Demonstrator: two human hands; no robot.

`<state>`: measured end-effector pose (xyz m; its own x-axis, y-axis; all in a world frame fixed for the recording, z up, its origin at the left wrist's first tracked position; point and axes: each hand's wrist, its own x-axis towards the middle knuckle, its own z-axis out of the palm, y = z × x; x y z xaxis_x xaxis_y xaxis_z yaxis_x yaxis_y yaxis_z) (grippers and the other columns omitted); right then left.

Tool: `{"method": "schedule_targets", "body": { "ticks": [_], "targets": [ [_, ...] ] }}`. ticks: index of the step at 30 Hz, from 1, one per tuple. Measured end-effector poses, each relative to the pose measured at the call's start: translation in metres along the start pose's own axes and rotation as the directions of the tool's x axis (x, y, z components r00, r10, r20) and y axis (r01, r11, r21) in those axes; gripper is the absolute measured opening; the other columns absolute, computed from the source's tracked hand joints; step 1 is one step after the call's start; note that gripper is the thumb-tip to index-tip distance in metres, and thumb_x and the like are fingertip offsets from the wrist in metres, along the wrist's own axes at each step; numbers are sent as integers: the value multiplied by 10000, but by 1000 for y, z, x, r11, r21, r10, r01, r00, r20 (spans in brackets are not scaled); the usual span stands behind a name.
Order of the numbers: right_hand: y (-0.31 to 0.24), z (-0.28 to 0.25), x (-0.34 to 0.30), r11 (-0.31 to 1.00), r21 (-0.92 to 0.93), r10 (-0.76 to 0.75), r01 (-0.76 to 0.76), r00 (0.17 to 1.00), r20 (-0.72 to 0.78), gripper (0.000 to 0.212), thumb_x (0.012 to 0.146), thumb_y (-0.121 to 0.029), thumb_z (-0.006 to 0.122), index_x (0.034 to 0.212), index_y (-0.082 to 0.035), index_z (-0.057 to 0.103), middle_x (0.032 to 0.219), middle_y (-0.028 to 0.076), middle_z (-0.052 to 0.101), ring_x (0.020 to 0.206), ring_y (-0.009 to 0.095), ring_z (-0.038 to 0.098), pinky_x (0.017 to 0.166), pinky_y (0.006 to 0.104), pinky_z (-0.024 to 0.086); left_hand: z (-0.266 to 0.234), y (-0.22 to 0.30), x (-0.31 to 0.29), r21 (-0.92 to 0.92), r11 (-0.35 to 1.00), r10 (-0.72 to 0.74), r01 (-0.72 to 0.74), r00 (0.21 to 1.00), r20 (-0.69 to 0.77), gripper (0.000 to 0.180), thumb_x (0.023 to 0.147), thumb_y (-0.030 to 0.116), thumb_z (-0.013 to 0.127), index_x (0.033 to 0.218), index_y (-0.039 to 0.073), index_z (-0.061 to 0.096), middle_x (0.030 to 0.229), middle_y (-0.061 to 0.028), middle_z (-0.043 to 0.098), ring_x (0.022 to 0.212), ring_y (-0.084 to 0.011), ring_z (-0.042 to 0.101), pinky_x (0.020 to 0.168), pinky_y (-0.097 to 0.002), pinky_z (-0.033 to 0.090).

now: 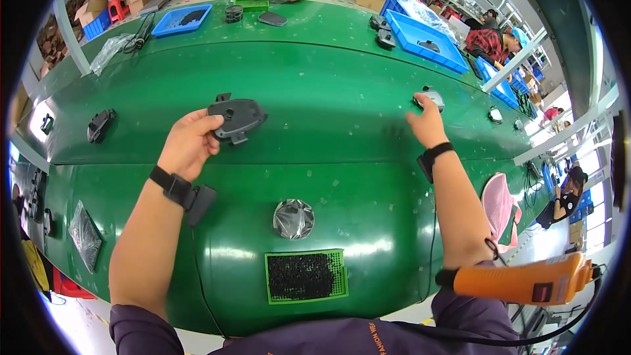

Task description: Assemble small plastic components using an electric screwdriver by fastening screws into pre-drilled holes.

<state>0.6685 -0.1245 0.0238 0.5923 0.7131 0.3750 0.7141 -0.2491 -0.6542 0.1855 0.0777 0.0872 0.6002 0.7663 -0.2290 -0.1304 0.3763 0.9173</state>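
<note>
My left hand (190,143) grips a dark grey plastic housing (242,120) by its left edge, thumb on top, held over the green table. The housing has a round hole and small tabs on two sides. Farther right, my right hand (428,126) stretches out to a grey and black housing (434,98) lying on the table. Its thumb stands apart from the fingers, which reach the near left edge of that housing; part of the contact is hidden. Close to me are a green basket (340,275) of small black parts and a round, film-wrapped container (294,219).
An orange electric screwdriver (516,281) hangs over my right forearm. Another dark housing (101,125) lies at the left, a plastic bag (85,236) nearer. A pink mesh item (499,207) is at the right. Blue trays (447,59) stand at the back; across the table a person handles a black part.
</note>
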Motion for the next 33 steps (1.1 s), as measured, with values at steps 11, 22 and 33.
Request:
{"method": "schedule_targets", "body": {
  "ticks": [11,22,33],
  "targets": [
    [57,9,56,559,-829,140,24,983,123,530,866,-45,624,1343,-274,586,1404,90,562,1299,336,532,1072,484,433,-41,-13,23,325,945,195,-20,833,-518,518,867,53,721,1342,-29,532,932,-28,627,728,-88,562,570,-234,452],
    [70,-1,73,492,-870,79,38,993,87,240,901,-169,644,1141,-178,650,1052,98,706,1033,317,680,959,481,495,14,-3,-27,314,929,309,-195,877,-369,592,865,48,717,1404,-17,480,1198,-98,581,892,-117,582,727,-252,485],
    [34,16,65,961,-212,122,-178,960,-254,336,901,-325,697,1064,-32,701,896,99,741,808,246,712,740,398,555,57,-10,-48,271,942,205,-197,979,0,377,921,82,702,1273,-22,617,1174,-78,650,1000,-117,614,877,-271,507]
  ]
}}
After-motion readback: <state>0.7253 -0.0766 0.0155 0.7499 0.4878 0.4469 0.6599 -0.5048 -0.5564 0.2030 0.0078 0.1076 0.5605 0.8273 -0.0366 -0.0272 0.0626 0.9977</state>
